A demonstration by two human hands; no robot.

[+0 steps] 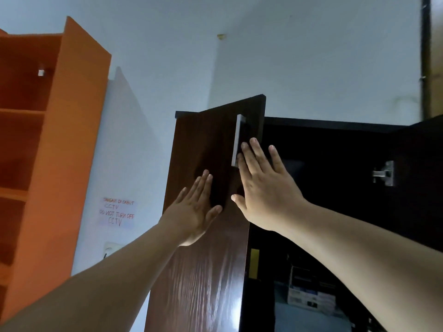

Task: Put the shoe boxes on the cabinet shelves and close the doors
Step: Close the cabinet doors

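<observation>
The left door (211, 212) of the dark cabinet (335, 144) is pressed by 2 flat hands, the left hand (194, 212) and the right hand (263, 188), fingers straight and slightly spread, nothing gripped. Boxes (309, 295) are dimly seen stacked inside, so shelving is judged largely done. Both doors are yet to be shut; the right door (422, 178) is wide open.
</observation>
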